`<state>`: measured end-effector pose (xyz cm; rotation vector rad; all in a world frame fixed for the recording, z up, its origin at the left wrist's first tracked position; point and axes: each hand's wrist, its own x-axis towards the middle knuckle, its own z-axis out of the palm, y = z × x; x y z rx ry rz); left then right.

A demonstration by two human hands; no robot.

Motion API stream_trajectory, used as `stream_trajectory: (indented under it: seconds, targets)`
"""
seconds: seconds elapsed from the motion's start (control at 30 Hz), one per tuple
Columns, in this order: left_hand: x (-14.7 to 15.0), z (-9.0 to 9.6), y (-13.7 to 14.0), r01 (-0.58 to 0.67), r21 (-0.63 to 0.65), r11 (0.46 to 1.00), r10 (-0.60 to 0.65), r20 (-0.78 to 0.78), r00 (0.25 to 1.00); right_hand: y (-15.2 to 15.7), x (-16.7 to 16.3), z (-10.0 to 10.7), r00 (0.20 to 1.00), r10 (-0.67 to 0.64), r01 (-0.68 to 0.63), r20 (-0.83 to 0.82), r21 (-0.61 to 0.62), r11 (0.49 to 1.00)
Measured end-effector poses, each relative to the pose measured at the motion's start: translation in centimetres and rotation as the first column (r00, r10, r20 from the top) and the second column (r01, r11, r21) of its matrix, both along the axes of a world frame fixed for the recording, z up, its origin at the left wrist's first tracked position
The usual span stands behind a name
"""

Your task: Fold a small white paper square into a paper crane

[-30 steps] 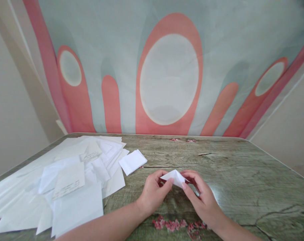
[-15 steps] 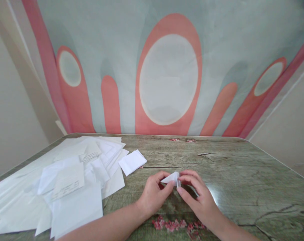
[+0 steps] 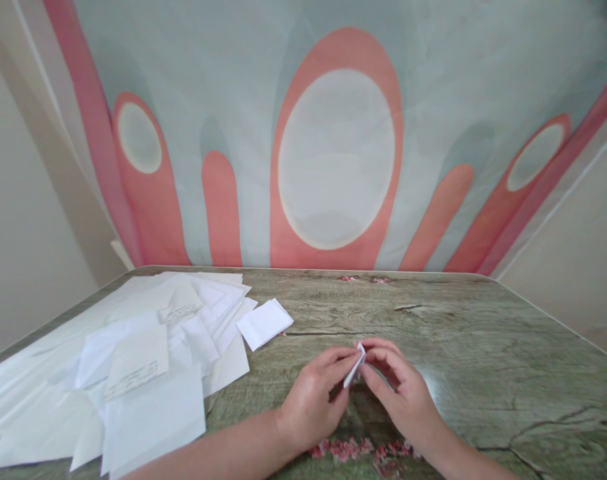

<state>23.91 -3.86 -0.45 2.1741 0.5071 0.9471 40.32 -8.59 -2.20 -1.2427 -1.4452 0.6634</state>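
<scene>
Head view puts my two hands close together just above the table, and between them I pinch a small folded paper [image 3: 354, 367]. My left hand [image 3: 313, 400] has its fingers curled in, with the fingertips pressed on the left face of the paper; my right hand [image 3: 403, 397] meets it from the other side, fingers bent and closed on the same piece near its upper tip. The paper stands almost on edge, tilted, showing only as a narrow white sliver between the fingertips of both hands, so I cannot tell how many layers it has. Under the hands lies the table [image 3: 483, 360], greenish with a wood-grain pattern, and a strip of red flower print [image 3: 363, 450] runs just below my wrists. Beyond my left hand and a little to its left lies a small white folded sheet [image 3: 264, 323], flat and apart from the hands. Farther out on that side spreads a loose pile of white papers [image 3: 133, 367], overlapping, some with faint lines of writing. Behind the table hangs a wall cloth [image 3: 333, 153] in pale grey-blue with pink arches and ovals.
</scene>
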Motion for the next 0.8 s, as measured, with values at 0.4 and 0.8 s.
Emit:
stream_trajectory:
  seconds: [0.4,0.8]
  targets:
    - [-0.2,0.0,0.3,-0.093,0.01,0.996,0.093,0.018,0.996,0.0,-0.4,1.1,0.947,0.1,-0.14,-0.306,-0.113,0.984]
    - [-0.4,0.1,0.8,-0.24,0.155,0.958,0.237,0.043,0.971,-0.7,-0.2,1.5,0.93,0.18,-0.243,-0.32,-0.169,0.955]
